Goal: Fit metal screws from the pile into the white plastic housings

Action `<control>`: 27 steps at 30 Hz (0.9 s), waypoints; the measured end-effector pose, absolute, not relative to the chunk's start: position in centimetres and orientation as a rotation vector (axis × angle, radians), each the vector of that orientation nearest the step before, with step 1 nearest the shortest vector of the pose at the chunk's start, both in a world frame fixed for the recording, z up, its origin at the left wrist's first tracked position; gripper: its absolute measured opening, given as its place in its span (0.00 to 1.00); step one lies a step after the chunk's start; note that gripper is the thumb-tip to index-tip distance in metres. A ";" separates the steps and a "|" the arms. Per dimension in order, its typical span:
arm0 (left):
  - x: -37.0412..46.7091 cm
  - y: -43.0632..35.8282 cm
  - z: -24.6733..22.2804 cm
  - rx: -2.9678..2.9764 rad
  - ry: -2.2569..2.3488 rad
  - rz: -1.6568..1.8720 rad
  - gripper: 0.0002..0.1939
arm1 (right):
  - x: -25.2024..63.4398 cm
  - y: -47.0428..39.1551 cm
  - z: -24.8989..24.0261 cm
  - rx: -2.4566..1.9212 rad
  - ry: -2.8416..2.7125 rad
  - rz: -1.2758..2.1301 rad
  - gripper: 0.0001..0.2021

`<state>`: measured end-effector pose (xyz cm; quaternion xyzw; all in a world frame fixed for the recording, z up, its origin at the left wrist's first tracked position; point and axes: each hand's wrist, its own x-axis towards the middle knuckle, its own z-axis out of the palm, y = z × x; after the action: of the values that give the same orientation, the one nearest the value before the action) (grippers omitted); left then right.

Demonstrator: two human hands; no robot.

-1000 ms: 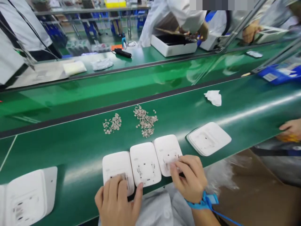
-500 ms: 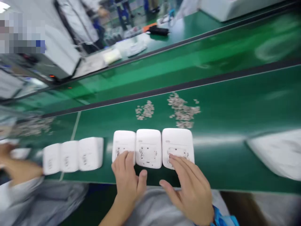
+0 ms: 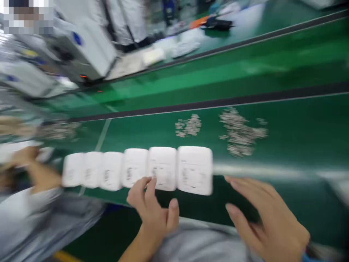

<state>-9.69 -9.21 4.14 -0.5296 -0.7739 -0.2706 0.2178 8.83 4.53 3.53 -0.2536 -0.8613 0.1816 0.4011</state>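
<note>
Several white plastic device housings [image 3: 194, 156] lie side by side in one row along the green table [image 3: 147, 127], their recessed faces up. My left hand [image 3: 152, 203] is at the near edge of the row, fingers apart, fingertips over or touching the housing [image 3: 163, 156] second from the right; contact is hard to tell. To the right of the row, my right hand [image 3: 264, 214] hovers over the table with thumb and fingers spread and nothing in it. Two piles of tiny metallic-looking parts, a small pile [image 3: 191, 125] and a larger pile [image 3: 240, 133], lie behind the row.
A co-worker's hand [image 3: 25, 156] works at the left over white pieces, near another pile of small parts [image 3: 60, 130]. A dark rail [image 3: 191, 106] runs behind the piles. Beyond it are a black-and-orange tool [image 3: 218, 24] and grey machines [image 3: 89, 47]. A white object [image 3: 339, 185] blurs at the right.
The three right-hand housings have moved left against the other three, making one row. My right hand has left the end housing and moved right. The camera view has shifted.
</note>
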 end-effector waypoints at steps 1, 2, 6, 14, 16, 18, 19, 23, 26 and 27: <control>-8.3 -8.3 4.2 -1.624 -2.025 -0.885 0.22 | 10.7 5.3 3.5 -0.753 -2.108 0.364 0.12; -6.9 -7.4 4.1 -1.820 -1.921 -1.022 0.20 | 12.6 5.9 3.4 -0.881 -2.042 0.244 0.10; -1.3 -3.8 3.1 -2.499 -1.465 -1.398 0.10 | 20.9 7.3 2.0 -1.362 -1.863 -0.288 0.05; 3.3 0.2 1.3 -2.621 -1.316 -1.217 0.12 | 21.6 5.0 1.3 -1.465 -2.193 -0.176 0.23; 3.0 0.5 1.4 -2.540 -1.387 -1.186 0.14 | 19.5 4.8 1.8 -1.304 -2.259 -0.006 0.18; 2.8 0.2 1.7 -2.411 -1.487 -1.266 0.16 | 17.9 4.9 2.4 -1.106 -2.318 0.164 0.15; 2.8 0.0 1.9 -2.340 -1.534 -1.323 0.17 | 17.4 5.0 2.7 -0.999 -2.339 0.242 0.15; 3.2 -1.8 1.4 -2.117 -1.584 -1.451 0.17 | 16.2 6.4 2.8 -0.514 -2.379 0.584 0.12; 3.3 -3.1 0.3 -1.988 -1.625 -1.439 0.14 | 14.8 7.5 2.8 -0.336 -2.353 0.732 0.09; 3.2 -3.4 0.1 -1.959 -1.664 -1.421 0.14 | 14.3 7.8 2.9 -0.312 -2.352 0.766 0.09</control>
<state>3.22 -3.43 0.07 -0.6636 -0.5637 -0.4812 0.1019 14.33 7.78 2.88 -0.1188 -0.8943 0.2911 0.3185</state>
